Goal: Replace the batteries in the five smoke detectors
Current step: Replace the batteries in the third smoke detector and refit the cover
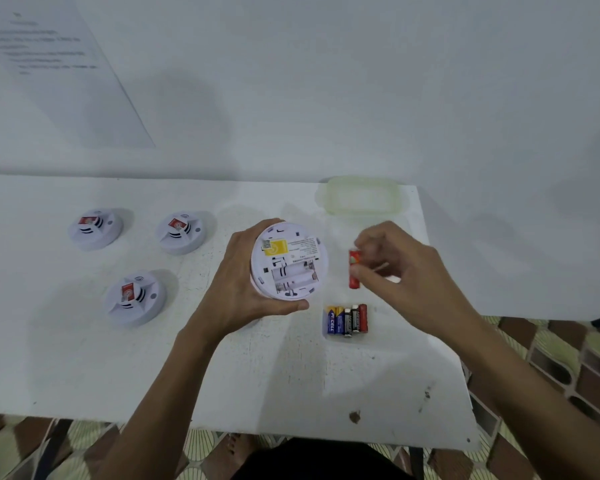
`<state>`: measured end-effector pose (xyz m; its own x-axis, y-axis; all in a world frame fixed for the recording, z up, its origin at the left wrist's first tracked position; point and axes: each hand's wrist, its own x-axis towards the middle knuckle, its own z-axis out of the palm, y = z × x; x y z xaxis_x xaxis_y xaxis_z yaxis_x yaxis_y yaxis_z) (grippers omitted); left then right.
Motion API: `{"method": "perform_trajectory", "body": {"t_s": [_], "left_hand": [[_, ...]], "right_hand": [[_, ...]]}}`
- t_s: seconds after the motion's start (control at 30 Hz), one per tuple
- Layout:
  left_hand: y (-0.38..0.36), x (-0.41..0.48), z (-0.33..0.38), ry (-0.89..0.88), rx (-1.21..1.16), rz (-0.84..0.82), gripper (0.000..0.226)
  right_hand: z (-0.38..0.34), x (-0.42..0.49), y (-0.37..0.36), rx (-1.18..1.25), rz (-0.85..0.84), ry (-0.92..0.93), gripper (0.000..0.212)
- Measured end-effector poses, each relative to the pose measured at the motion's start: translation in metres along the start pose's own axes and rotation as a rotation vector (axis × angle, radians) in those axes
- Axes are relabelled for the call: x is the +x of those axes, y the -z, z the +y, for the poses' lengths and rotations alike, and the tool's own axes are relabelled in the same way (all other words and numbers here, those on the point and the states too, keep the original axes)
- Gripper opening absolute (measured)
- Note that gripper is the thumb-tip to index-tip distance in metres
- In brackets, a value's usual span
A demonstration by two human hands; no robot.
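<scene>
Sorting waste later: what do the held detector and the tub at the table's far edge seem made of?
Detector: likely matte white moulded plastic, judging by its ribbed battery bay. Tub: probably translucent plastic, pale yellowish; the table shows through.

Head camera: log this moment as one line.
left hand: holds smoke detector, back up, bay empty | right hand: pinches red battery beside it | table: batteries, three other detectors
</scene>
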<state>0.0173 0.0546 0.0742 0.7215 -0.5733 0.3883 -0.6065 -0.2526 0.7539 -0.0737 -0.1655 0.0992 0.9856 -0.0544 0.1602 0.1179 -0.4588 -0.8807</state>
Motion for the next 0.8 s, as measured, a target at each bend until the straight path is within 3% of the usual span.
{"method": "perform_trajectory", "body": {"t_s": [0.13, 0.23, 0.5, 0.63, 0.8], "left_hand": [[-0.003, 0.002, 0.004, 0.009, 0.012, 0.009, 0.078], [-0.007, 0.005, 0.003, 0.016, 0.01, -0.012, 0.069], [-0.013, 0.004, -0.005, 0.074, 0.072, -0.012, 0.082], [-0.011, 0.006, -0.006, 0.06, 0.079, -0.004, 0.077], [-0.009, 0.004, -0.01, 0.061, 0.085, 0.012, 0.076]], "right_hand": [[0.05, -0.02, 0.001, -0.204, 0.015, -0.326, 0.014], [0.085, -0.029, -0.011, -0.321, -0.03, -0.456, 0.011], [0.108, -0.021, -0.029, -0.435, -0.024, -0.453, 0.01], [0.108, -0.021, -0.027, -0.446, -0.078, -0.452, 0.018], [0.087, 0.003, -0.012, -0.441, 0.06, -0.303, 0.008]]}}
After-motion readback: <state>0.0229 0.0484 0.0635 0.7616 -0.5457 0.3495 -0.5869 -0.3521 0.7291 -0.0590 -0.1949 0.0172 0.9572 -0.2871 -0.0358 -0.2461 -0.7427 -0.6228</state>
